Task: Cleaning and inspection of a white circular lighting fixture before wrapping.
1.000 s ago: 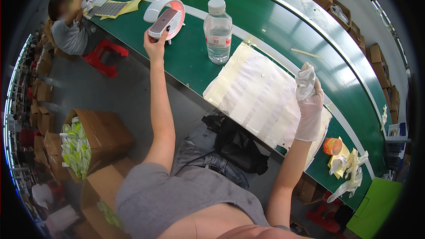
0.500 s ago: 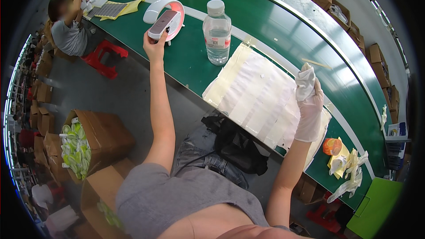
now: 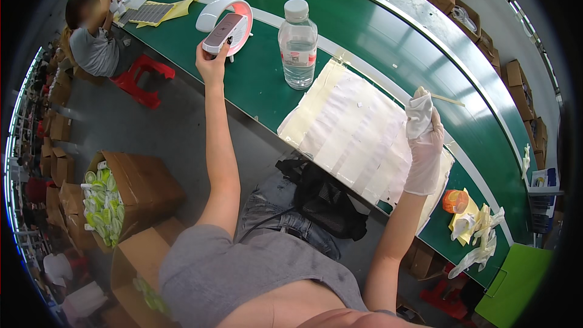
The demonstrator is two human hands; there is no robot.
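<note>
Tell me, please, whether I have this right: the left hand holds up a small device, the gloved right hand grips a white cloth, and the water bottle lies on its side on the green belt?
Not quite: in the head view the water bottle stands upright on the green belt, cap on. The left hand does hold the small device, and the gloved right hand grips the white cloth.

A clear plastic water bottle point(image 3: 297, 42) with a white cap stands upright on the green surface point(image 3: 388, 30), near its front edge. At the surface's right end lie an orange-lidded jar point(image 3: 455, 201) and a heap of pale gloves point(image 3: 483, 237). On the floor to the left, an open cardboard box point(image 3: 130, 191) holds green and white items, and a red stool point(image 3: 143, 76) stands beside a seated person point(image 3: 91, 42).
</note>
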